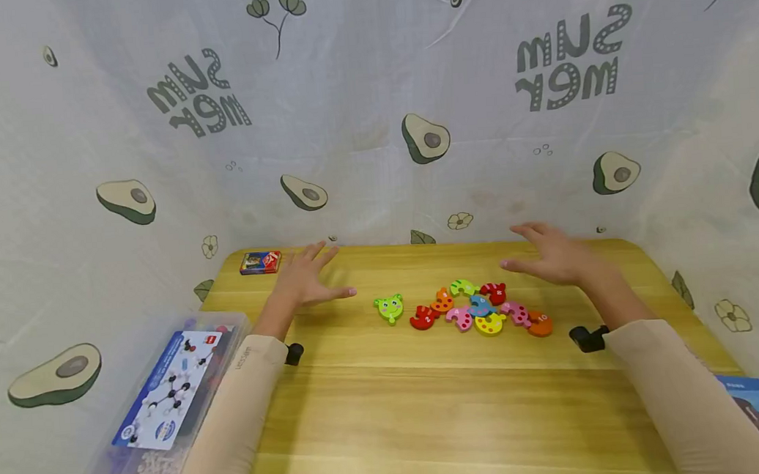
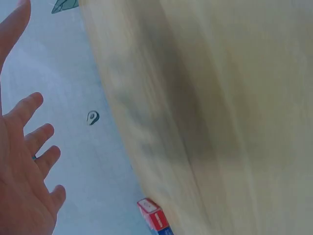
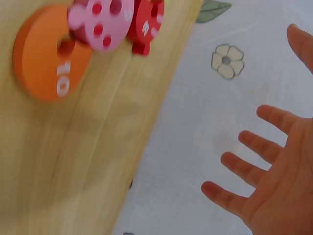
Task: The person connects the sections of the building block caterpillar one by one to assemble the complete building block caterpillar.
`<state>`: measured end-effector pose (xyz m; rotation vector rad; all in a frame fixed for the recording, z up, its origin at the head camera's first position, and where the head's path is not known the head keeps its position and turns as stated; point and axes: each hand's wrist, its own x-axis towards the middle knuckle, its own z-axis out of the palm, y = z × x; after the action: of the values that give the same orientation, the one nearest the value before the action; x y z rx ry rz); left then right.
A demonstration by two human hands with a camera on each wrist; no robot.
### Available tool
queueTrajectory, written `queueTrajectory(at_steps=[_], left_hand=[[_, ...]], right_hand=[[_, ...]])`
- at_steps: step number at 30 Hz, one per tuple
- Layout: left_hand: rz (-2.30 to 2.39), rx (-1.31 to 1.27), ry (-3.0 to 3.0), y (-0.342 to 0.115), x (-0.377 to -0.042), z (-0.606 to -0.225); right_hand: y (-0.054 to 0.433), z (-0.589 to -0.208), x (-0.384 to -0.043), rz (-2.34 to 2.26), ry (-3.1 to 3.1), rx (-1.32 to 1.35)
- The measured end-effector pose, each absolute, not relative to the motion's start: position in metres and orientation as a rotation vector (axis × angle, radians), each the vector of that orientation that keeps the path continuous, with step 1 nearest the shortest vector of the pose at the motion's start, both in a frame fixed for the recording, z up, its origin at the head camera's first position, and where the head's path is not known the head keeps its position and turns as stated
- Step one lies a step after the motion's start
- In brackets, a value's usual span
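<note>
A green smiling-face puzzle piece (image 1: 390, 309) with two antennae lies by itself on the table. To its right is a loose cluster of numbered wooden pieces, among them a red one (image 1: 423, 317), a blue one (image 1: 480, 305), a yellow one (image 1: 490, 324) and an orange one marked 10 (image 1: 540, 323). My left hand (image 1: 304, 277) is spread, left of the green face, and holds nothing. Beyond the cluster's right end, my right hand (image 1: 549, 254) is also spread and bare. In the right wrist view its fingers (image 3: 234, 169) are apart, away from the orange disc (image 3: 54, 54).
A small red-and-blue box (image 1: 260, 263) sits at the back left edge. Along the left side lies a clear plastic case (image 1: 227, 322) with a molecule-picture card. A blue picture box or book (image 1: 753, 387) shows at the right edge. Printed cloth (image 1: 357, 106) hangs behind the table.
</note>
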<state>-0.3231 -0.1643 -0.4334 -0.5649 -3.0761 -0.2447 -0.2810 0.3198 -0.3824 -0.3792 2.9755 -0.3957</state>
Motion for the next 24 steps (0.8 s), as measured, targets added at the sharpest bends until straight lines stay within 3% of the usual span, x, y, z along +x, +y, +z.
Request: queueTrajectory(at_steps=[24], left_hand=[[-0.885,-0.872,-3.026,-0.1,-0.282,-0.475]], right_hand=[[0.225,-0.45,-0.238,-0.809,2.931,-0.59]])
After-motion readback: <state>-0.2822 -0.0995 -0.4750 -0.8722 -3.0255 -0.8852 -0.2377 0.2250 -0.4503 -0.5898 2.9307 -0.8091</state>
